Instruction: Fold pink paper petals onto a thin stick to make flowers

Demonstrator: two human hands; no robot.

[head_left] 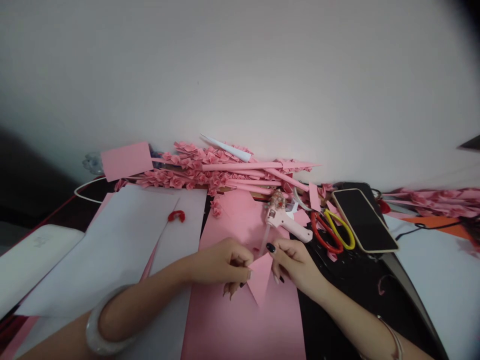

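A large pink sheet (243, 330) ran from the bottom of the view up beneath both hands, its long edges framed by white paper (168, 300) at left and the dark tabletop (326, 320) at right. Over it, a small folded pink paper (260, 276) was held up between a person's hands, its sharp tip aimed down toward the wearer and its long axis running near to far, leaning slightly right at the far end. The left hand (229, 267) pinched its left corner between thumb and fingers; the right hand (294, 265) gripped its upper right corner, dark-nailed thumb at the edge. The pink sheet gave room below the tip, while beyond the hands space was tight: a glue gun (285, 220) lay just past them, its clear stick reaching toward the gap between. Red-and-yellow-handled scissors (333, 232) sat to its right, beside a phone (363, 220). Farther back, paper flowers (191, 167) were heaped along the wall (240, 75), topped by a pale paper cone (227, 148).
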